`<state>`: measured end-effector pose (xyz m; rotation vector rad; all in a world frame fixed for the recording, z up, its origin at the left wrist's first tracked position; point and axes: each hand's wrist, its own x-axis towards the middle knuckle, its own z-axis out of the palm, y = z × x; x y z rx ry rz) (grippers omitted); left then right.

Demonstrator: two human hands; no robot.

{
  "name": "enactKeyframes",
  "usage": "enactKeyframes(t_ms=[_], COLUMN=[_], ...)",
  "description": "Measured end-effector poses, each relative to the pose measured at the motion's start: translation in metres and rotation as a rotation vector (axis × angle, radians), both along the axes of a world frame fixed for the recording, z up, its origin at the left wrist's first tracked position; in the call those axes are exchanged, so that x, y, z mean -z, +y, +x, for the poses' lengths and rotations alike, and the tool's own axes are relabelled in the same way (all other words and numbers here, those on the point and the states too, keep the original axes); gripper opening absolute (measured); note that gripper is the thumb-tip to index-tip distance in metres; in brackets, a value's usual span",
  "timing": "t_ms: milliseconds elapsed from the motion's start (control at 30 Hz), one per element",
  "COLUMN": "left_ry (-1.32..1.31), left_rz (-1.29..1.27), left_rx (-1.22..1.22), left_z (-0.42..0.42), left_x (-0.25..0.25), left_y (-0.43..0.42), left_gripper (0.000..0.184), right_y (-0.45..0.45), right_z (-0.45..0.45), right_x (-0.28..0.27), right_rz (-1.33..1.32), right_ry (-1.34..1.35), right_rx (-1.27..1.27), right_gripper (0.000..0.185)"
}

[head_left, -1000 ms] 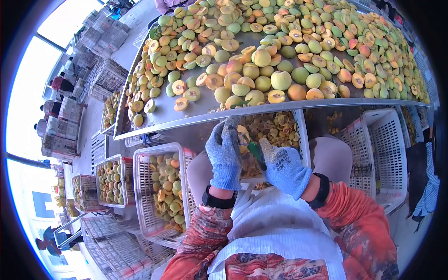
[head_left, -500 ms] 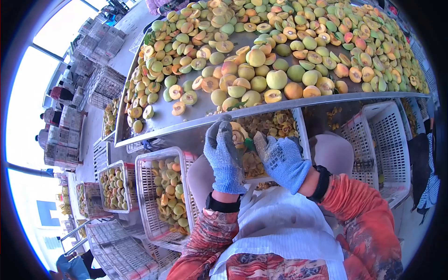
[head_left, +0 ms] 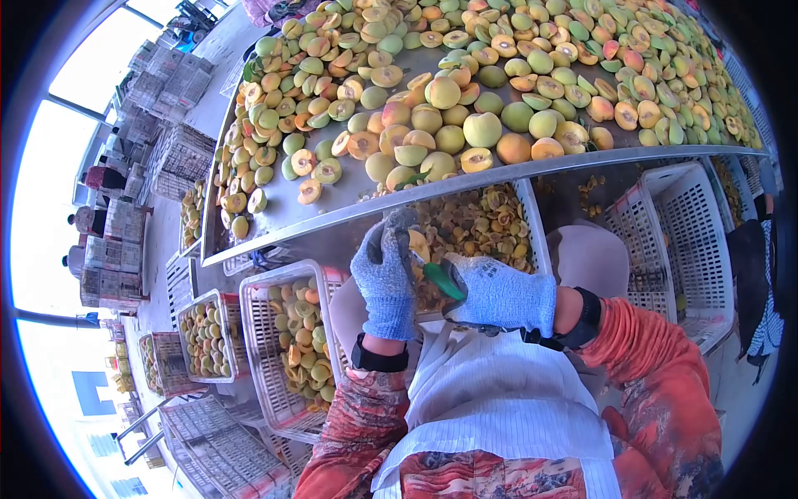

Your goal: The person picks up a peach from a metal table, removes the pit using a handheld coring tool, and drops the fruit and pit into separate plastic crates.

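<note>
Fruit crowds the table, wholes and halves together, and that metal edge juts out over the near bin, hiding its far end! Knees flank the bin, crates stack up away left, dark cloth hangs far right. Into the containers: scraps litter the bin, the left basket is loaded with halves, and a white basket stands right. Over the bin, the left hand curls round a cut piece, while the right hand closes on the green tool, its tip by the piece, contact too small to tell
</note>
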<state>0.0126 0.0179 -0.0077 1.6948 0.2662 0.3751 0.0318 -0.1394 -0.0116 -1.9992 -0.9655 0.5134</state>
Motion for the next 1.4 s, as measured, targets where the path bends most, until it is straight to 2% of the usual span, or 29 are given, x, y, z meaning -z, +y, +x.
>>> enactKeyframes(t_ms=[33,67,100,200,267,333,367,467,500,567,600,633,667,700,733,767,833,867,900,967,1000,1067,1100,1133,1167,1233,1300,1333,1400], left_ry=[-0.046,-0.148,-0.149,-0.092,0.300,0.181,0.064,0.112,0.075,0.134,0.128,-0.001,-0.125,0.179,0.279,0.171,0.282,0.401,0.507,0.329,0.283,0.234,0.396,0.366,0.587,0.675,0.644,0.644,0.271], left_rz=[-0.065,0.127,0.130,-0.003,-0.074,0.006,0.087,0.017,-0.235,-0.748,-0.740,-0.494,-0.246,-0.914,-0.832,-0.542,-0.181,0.197,0.617,0.845,0.494,0.305,0.535,0.659,0.978,1.024,1.055,1.050,0.622], left_rx=[-0.063,-0.038,-0.036,0.072,0.079,0.203,0.319,0.387,0.494,0.453,0.450,0.250,0.057,-0.015,0.005,-0.030,-0.272,-0.268,-0.188,-0.302,-0.247,-0.229,-0.167,-0.104,-0.045,0.003,-0.121,-0.114,0.020], left_z=[-0.001,0.003,0.005,0.009,0.014,0.017,0.015,0.027,0.031,0.033,0.032,0.029,0.025,0.021,0.010,-0.005,-0.033,-0.047,-0.045,-0.028,0.000,0.064,0.096,0.125,0.146,0.178,0.192,0.197,0.194], left_x=[0.001,0.008,0.010,0.005,-0.011,-0.012,-0.011,-0.020,-0.027,-0.011,0.006,0.026,0.030,0.018,0.005,0.027,0.027,0.041,0.033,0.038,0.030,0.034,0.028,0.045,0.029,0.056,0.077,0.097,0.134], left_y=[-0.002,0.002,0.005,0.007,0.001,0.002,0.003,0.007,0.002,0.000,0.004,0.009,0.009,0.038,0.058,0.099,0.152,0.186,0.199,0.212,0.198,0.166,0.143,0.133,0.102,0.085,0.075,0.090,0.137], left_gripper=[0.020,0.018,0.018,0.019,0.019,0.020,0.020,0.022,0.027,0.032,0.032,0.033,0.034,0.035,0.039,0.040,0.036,0.034,0.034,0.030,0.029,0.027,0.024,0.028,0.049,0.059,0.057,0.057,0.059], right_y=[-0.001,-0.001,-0.002,-0.006,-0.007,-0.010,-0.012,-0.011,-0.011,-0.017,-0.018,-0.018,-0.018,-0.022,-0.029,-0.036,-0.042,-0.049,-0.046,-0.040,-0.035,-0.028,-0.026,-0.027,-0.028,-0.032,-0.038,-0.040,-0.041], right_z=[-0.001,0.000,0.003,0.008,0.008,0.009,0.007,0.004,0.005,0.006,0.003,0.002,0.004,0.006,0.009,0.011,0.017,0.013,0.015,0.022,0.017,0.017,0.017,0.014,0.013,0.011,0.015,0.014,0.013], right_x=[-0.008,-0.025,-0.034,-0.028,-0.029,-0.027,-0.023,-0.009,-0.008,-0.013,-0.018,-0.019,-0.008,-0.004,0.000,0.006,0.079,0.110,0.107,0.099,0.090,0.084,0.084,0.088,0.089,0.086,0.081,0.082,0.080], right_rz=[-0.001,0.001,0.005,0.057,0.037,0.009,0.150,0.388,0.482,0.552,0.640,0.731,0.715,0.722,0.653,0.583,0.055,-0.294,-0.644,-0.582,-0.530,-0.472,-0.413,-0.389,-0.397,-0.386,-0.427,-0.382,-0.329], right_ry=[0.005,0.411,0.812,0.897,0.887,0.873,1.011,1.208,1.265,1.349,1.358,1.368,1.342,1.334,1.203,1.071,-0.061,-0.123,-0.190,-0.159,-0.104,-0.073,-0.044,-0.083,-0.082,-0.059,0.005,-0.007,-0.022], right_rx=[0.002,0.015,0.027,0.006,0.026,0.044,-0.018,-0.088,-0.093,-0.137,-0.118,-0.097,-0.083,-0.085,0.012,0.105,0.276,0.333,0.385,0.373,0.358,0.375,0.395,0.399,0.409,0.389,0.332,0.368,0.384], right_gripper=[0.046,0.037,0.028,0.025,0.025,0.025,0.025,0.026,0.028,0.031,0.032,0.032,0.034,0.034,0.033,0.033,0.033,0.035,0.038,0.040,0.042,0.041,0.041,0.039,0.039,0.036,0.044,0.043,0.043])
